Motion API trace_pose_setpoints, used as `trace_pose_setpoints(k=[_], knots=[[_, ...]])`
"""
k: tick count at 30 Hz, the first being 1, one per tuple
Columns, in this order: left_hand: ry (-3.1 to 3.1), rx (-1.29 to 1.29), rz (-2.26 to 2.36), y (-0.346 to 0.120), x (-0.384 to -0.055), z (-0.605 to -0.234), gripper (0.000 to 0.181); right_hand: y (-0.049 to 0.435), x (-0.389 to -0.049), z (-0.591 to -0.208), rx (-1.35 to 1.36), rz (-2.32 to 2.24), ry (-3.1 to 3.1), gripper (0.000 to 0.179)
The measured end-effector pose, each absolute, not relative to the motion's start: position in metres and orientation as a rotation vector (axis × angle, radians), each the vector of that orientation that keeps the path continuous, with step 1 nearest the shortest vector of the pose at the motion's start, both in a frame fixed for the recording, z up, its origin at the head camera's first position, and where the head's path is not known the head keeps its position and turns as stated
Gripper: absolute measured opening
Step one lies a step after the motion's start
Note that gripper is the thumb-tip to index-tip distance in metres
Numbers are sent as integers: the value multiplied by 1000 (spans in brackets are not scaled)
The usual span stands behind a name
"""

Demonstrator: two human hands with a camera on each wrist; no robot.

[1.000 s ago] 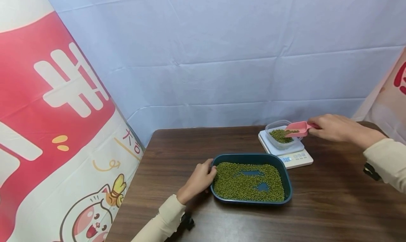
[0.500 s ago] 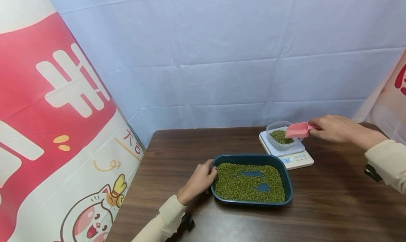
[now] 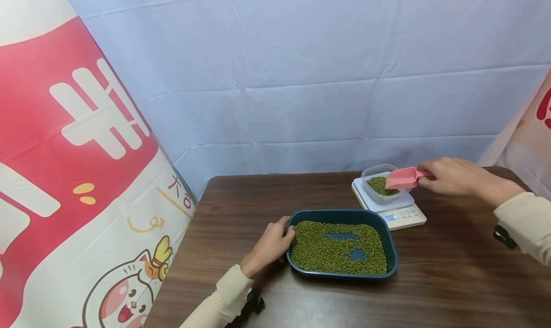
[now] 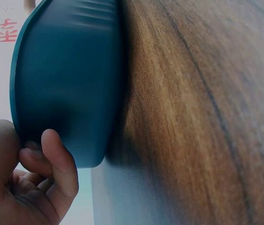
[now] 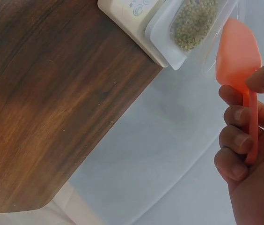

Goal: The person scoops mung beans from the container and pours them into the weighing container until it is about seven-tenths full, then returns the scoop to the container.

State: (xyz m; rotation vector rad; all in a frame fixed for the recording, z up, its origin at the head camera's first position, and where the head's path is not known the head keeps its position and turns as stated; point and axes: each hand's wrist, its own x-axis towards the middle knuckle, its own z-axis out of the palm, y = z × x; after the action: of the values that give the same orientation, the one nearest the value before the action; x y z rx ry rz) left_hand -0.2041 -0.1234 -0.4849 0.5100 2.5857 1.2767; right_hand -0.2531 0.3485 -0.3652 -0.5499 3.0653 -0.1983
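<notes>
My right hand (image 3: 449,175) grips the handle of a pink scoop (image 3: 402,178), its fingers curled round it in the right wrist view. The scoop's bowl is tipped over a clear plastic container (image 3: 367,190) part-filled with small green beans (image 3: 378,184). No beans show in the scoop. Under the container is a white kitchen scale (image 3: 411,218) with a lit display. My left hand (image 3: 271,242) holds the left rim of a dark teal tray (image 3: 391,256), thumb over the edge. Green beans spread across the tray, with two bare patches of its floor showing.
The brown wooden table (image 3: 245,199) ends close behind the scale. A pale cloth (image 3: 301,103) hangs behind it, and a printed red and white banner (image 3: 34,103) hangs at the left. The tray's corner lies right by the scale's front.
The beans in the scoop have gone from its bowl, and the scoop has tilted and then dipped slightly toward the container. The scale's reading has changed. My left hand stays on the tray.
</notes>
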Motion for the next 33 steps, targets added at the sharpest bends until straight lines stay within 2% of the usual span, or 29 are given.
trace_pose_setpoints(k=[33], knots=[[2589, 499, 1262, -123, -202, -484, 50, 302, -223, -356, -767, -93, 3158, 9]])
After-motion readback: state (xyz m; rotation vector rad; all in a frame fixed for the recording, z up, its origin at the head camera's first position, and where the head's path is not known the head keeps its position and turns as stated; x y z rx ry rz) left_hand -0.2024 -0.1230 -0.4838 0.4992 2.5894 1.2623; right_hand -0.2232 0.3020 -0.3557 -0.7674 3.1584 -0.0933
